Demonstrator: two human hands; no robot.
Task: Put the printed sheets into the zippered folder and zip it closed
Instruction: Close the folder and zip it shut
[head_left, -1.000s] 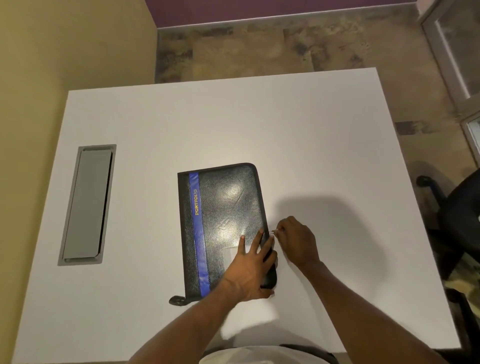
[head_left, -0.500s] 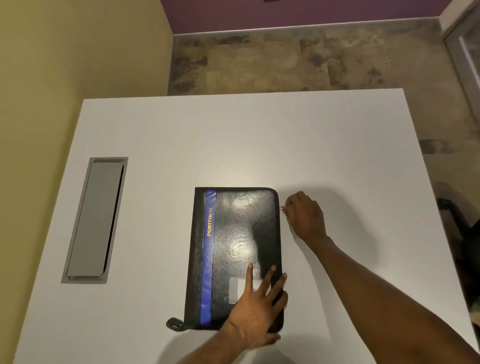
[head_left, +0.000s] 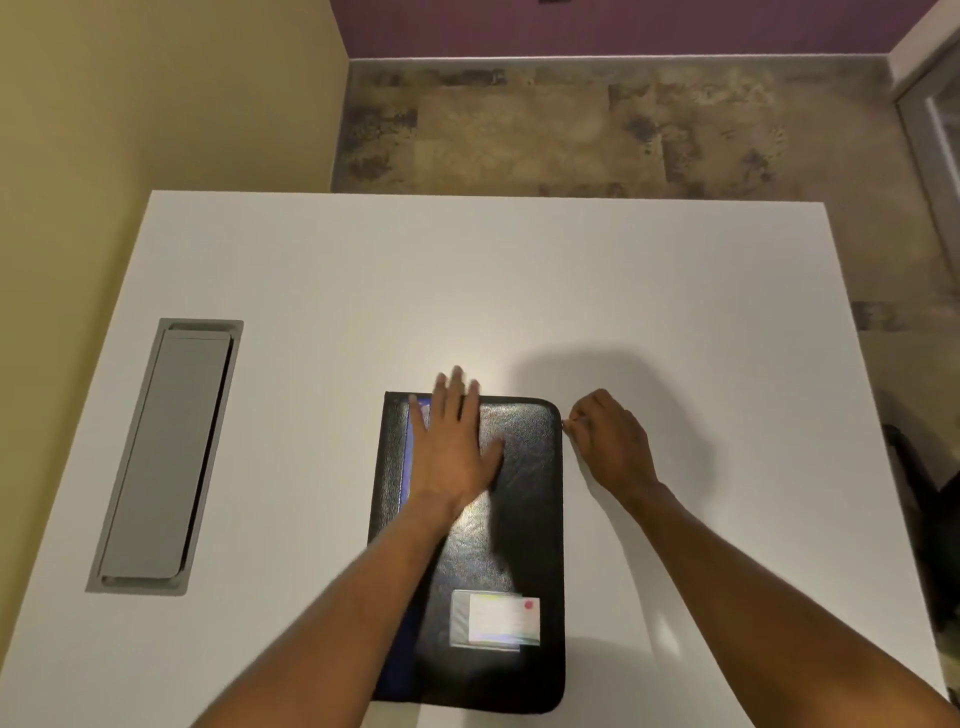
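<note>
Pinning the zippered folder (head_left: 483, 551) flat against the white table (head_left: 571, 291), the left hand (head_left: 452, 447) lies palm down with its fingers spread wide over the folder's far half, a little toward the spine side. That press probably stops the case from sliding while the zipper is drawn. The right hand (head_left: 610, 441) sits just beside the folder's far right corner, thumb and fingertips pinched narrow on what looks like the zipper pull (head_left: 567, 423), too small to make out clearly. The folder lies closed near the table's near edge, about midway between its left and right edges, a card window (head_left: 493, 619) toward its near right corner. No printed sheets show anywhere, so they are presumably inside already. A grey cable hatch (head_left: 166, 457) is set into the table well to the left.

Compared with half a second earlier, the left hand has left the folder's near right corner and now bears on the far part, covering much of the blue stripe. The right hand remains at the far right corner, so the zip appears about to turn along the far edge.
</note>
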